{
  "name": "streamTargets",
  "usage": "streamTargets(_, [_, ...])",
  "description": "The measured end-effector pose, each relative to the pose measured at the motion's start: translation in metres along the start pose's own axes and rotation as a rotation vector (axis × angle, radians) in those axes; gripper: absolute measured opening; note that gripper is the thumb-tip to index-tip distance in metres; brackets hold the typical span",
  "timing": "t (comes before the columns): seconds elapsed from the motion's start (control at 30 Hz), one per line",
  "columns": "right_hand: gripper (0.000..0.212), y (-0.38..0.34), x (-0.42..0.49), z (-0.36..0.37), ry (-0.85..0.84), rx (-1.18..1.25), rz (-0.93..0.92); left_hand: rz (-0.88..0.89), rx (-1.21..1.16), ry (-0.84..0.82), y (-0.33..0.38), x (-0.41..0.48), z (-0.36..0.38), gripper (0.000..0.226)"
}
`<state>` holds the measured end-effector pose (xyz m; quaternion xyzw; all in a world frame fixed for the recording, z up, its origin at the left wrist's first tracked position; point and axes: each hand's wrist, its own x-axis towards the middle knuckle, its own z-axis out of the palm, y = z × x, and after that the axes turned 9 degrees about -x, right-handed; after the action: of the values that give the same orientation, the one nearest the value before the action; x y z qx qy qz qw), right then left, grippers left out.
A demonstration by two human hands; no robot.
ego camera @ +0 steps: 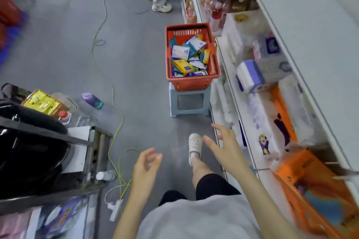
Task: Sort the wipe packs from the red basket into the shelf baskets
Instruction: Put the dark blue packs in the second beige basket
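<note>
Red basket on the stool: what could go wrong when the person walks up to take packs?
1. The red basket is wider than the stool under it, so a sideways pull could tip it.
2. A loose green cable lies on the floor beside the person's path; a foot may catch it.

Bright, even indoor light with only soft shadows. The wide lens bends the shelf point(310, 15) edges. Motion blur smears the left border and the shelf goods, while the red basket point(191, 83) looks fairly sharp.

Grey floor point(58, 44), white shelving point(310, 9) right; possibly shop aisle.
</note>
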<state>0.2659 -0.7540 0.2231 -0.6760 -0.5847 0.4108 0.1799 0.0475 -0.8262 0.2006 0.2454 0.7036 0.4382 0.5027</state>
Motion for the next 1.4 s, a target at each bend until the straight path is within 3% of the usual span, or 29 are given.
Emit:
streamTargets(0.17, [0.044,-0.032,0.154,-0.043,0.022,-0.018,0.002,0.001,-0.042,0.118,0.068,0.122,0.039,0.016])
streamTargets(0.4, [0.027,-0.077,0.324,-0.086,0.013,0.06,0.031,0.092,-0.02,0.09,0.182,0.266,0.099,0.025])
streamTargets(0.63, [0.03,-0.047,0.439,-0.037,-0.095,0.216,0.248,-0.12,-0.024,0.025,0.155,0.387,0.168,0.02])
streamTargets(0.8, [0.026,-0.024,0.511,0.008,-0.077,0.546,0.488,-0.3,-0.095,0.0,0.133,0.47,0.211,0.028])
streamTargets(0.87, [0.033,-0.019,0.554,0.026,-0.042,0.618,0.516,-0.305,-0.102,0.009,0.126,0.518,0.23,0.033])
streamTargets(0.97, [0.041,-0.017,0.617,0.044,0.046,0.435,0.395,-0.215,-0.06,-0.014,0.125,0.585,0.259,0.043])
streamTargets(1.1, [0.048,-0.015,0.684,0.048,0.153,-0.027,0.112,-0.2,0.044,0.025,0.119,0.657,0.291,0.028])
streamTargets(1.17, [0.053,-0.012,0.709,0.049,0.184,-0.204,0.042,-0.3,-0.008,0.045,0.114,0.68,0.301,0.048])
streamTargets(1.3, [0.064,-0.001,0.733,0.055,0.172,-0.323,0.094,-0.468,-0.085,0.099,0.101,0.7,0.309,0.086])
streamTargets(1.4, [0.063,0.009,0.738,0.061,0.214,-0.464,0.115,-0.547,-0.176,0.2,0.096,0.709,0.318,0.097])
